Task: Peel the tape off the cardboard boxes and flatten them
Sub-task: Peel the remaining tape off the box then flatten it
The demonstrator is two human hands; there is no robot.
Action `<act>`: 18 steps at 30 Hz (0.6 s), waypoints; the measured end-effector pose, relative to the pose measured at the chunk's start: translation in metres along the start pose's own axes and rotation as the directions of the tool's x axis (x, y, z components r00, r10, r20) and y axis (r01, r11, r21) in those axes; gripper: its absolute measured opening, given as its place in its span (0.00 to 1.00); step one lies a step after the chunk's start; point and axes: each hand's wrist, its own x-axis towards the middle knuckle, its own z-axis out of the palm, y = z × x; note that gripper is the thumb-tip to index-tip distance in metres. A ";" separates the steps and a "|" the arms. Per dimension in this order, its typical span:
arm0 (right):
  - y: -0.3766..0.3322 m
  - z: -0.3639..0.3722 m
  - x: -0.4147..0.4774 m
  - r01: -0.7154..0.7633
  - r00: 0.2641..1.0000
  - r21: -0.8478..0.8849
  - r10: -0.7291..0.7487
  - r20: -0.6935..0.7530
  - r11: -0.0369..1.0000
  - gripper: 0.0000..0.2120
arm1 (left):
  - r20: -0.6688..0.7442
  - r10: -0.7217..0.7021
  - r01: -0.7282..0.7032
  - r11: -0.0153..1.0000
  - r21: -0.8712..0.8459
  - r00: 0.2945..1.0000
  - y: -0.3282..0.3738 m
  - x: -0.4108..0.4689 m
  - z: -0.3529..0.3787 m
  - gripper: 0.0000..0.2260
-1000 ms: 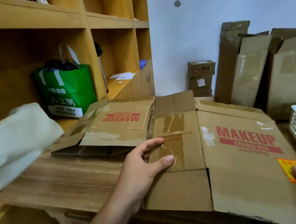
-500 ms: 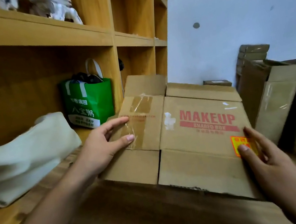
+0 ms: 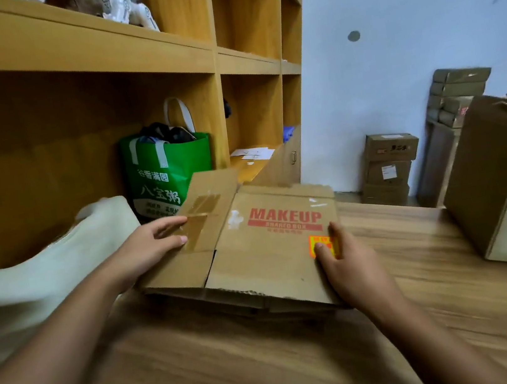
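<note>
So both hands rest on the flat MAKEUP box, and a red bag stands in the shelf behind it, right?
Not quite. The head view shows a green bag, not red. The rest holds: the left hand and right hand rest on the flat MAKEUP box, with the bag in the shelf behind it.

cardboard box (image 3: pixel 265 256): lying flattened over the wooden table (image 3: pixel 269 353)
left hand (image 3: pixel 149 250): pressing straight fingers on the brown tape (image 3: pixel 198 226)
right hand (image 3: pixel 352 269): resting on the orange sticker (image 3: pixel 320 242)

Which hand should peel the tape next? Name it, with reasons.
Left, probably. The left hand has fingers on the brown tape; the right hand presses the box at the orange sticker, away from it.
</note>
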 end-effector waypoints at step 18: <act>0.022 0.052 0.025 0.271 0.953 -0.385 -0.189 0.237 0.882 0.25 | 0.136 0.089 -0.163 0.569 0.806 0.987 -0.018 0.031 0.069 0.20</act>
